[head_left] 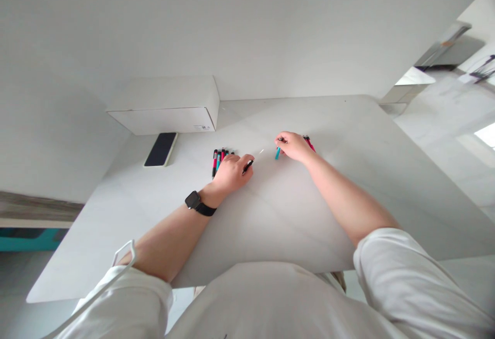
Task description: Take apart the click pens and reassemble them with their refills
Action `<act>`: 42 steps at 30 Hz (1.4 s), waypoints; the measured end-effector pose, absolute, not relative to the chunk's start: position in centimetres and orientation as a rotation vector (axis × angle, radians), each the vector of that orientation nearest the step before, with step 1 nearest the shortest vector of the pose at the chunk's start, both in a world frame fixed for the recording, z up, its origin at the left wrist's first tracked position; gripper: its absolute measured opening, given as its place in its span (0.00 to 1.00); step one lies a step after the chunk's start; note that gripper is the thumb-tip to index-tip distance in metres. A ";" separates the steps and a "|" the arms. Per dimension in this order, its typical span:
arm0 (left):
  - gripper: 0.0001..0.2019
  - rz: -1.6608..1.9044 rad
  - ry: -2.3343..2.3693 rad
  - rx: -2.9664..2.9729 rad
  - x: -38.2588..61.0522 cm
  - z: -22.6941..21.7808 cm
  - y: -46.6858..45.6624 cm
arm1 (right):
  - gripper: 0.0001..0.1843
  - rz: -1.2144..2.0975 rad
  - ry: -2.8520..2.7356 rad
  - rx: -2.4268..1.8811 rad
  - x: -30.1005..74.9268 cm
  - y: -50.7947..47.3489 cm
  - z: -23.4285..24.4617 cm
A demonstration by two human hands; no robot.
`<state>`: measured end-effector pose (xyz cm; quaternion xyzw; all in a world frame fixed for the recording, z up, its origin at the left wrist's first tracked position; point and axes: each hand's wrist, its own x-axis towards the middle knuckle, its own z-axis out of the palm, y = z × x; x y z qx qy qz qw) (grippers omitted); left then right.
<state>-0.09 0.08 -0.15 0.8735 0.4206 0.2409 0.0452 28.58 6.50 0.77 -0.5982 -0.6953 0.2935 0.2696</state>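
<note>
My left hand (233, 171) is closed, with a short black pen piece (248, 167) pinched between thumb and fingers. Under and beside it lies a row of red, teal and black pens (215, 161), partly covered by that hand. My right hand (291, 146) pinches a teal pen barrel (277, 153), tilted with its lower end near the table. Between the two hands shows a thin whitish sliver (262, 151); its kind is too small to tell. Just behind my right hand, red pens (310, 143) lie partly hidden.
A long white box (162, 120) stands against the wall at the back left of the white table (270, 225). In front of it lies a dark-screened phone (161, 149). A white cable (124, 251) runs by my left arm. The table's right edge slants toward the floor area.
</note>
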 end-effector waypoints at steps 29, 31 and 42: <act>0.13 0.771 1.253 2.619 0.0 -0.3 0.3 | 0.17 0.621 -2.144 -1.439 27.3 4.4 3.8; 0.12 0.795 1.256 2.593 0.0 -0.4 0.4 | 0.16 0.844 -2.162 -1.291 26.6 3.8 4.1; 0.12 0.873 1.384 2.412 -0.2 -0.3 0.7 | 0.10 0.865 -2.033 -1.205 26.8 4.2 3.6</act>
